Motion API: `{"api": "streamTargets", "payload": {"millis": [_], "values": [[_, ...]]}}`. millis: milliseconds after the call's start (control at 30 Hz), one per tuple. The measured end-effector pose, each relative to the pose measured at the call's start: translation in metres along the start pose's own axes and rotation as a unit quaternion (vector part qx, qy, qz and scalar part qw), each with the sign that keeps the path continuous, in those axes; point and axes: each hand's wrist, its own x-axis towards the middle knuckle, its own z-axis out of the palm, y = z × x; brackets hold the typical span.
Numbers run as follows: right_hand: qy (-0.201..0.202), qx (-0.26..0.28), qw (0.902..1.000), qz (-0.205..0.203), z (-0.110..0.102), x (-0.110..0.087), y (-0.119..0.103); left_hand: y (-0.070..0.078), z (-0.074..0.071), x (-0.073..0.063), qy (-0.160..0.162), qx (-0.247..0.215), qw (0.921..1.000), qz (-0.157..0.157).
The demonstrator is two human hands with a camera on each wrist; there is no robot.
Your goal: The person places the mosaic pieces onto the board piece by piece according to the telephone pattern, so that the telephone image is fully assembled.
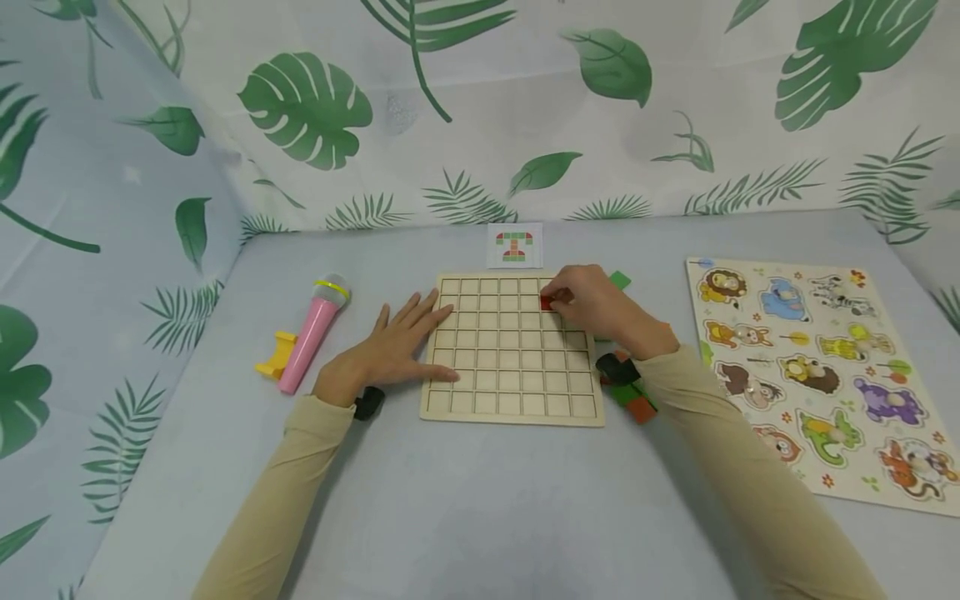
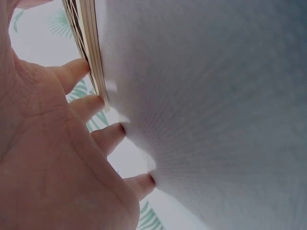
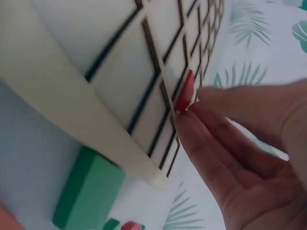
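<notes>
At the board [image 1: 510, 360], fingers [image 3: 207, 160] pinch a red block [image 1: 546, 304].

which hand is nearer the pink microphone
Left. The left hand is just beside the pink microphone, not touching it; the right hand is farther right, at the far right corner of the board.

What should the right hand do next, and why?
Probably settle the red block into a square: the right hand pinches it near the far right corner of the grid board, and the left hand touches the board's left side.
</notes>
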Motion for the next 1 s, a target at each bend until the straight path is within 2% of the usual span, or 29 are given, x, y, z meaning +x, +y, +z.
{"api": "streamTargets", "payload": {"millis": [200,433,600,767,1000], "values": [[0.002,0.015,0.9997,-0.019,-0.017,-0.011,0.005,0.000,0.001,0.002,-0.003,0.003,1.0000,-0.004],[-0.013,-0.036,0.9984,-0.042,-0.047,-0.033,0.011,0.002,0.000,0.001,-0.005,0.004,0.9999,-0.010],[-0.033,-0.050,0.9967,-0.056,-0.063,-0.044,0.023,0.002,-0.001,0.000,-0.003,0.009,0.9999,-0.010],[-0.068,-0.060,0.9950,-0.041,-0.068,-0.049,0.036,0.000,-0.001,0.001,-0.005,0.010,0.9999,-0.010],[-0.097,-0.065,0.9932,0.002,-0.063,-0.053,0.044,0.000,0.000,0.001,-0.005,0.005,0.9999,-0.009]]}}
